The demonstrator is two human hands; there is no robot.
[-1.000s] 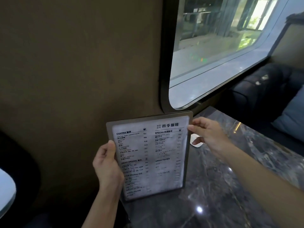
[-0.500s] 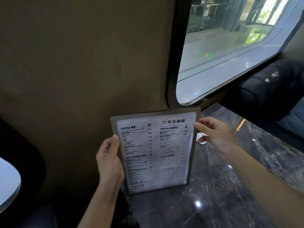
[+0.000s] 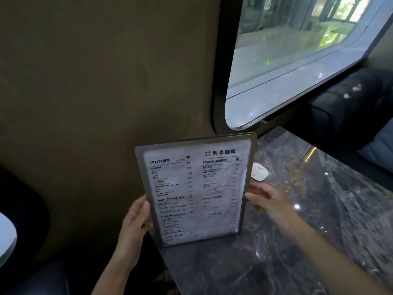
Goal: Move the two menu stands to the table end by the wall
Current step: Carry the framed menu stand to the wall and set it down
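Note:
A grey-framed menu stand [image 3: 195, 192] with a printed drinks list stands upright on the dark marble table [image 3: 287, 241], at the end next to the brown wall [image 3: 106, 92]. My left hand [image 3: 134, 222] grips its left edge, thumb on the front. My right hand [image 3: 268, 199] is beside the right edge at mid height, fingers apart, fingertips just at the frame. A thin second edge shows behind the stand's top right corner; I cannot tell whether it is the other stand.
A small white object [image 3: 259, 172] lies on the table behind the stand. A large window [image 3: 297, 60] is above the table end. A dark sofa [image 3: 350, 107] with a blue cushion [image 3: 380, 150] runs along the right. A white tabletop [image 3: 6, 237] shows at the far left.
The stand's base has settled on the table by the wall. My right hand slid from the top right edge down to mid height and loosened. My left hand kept its grip.

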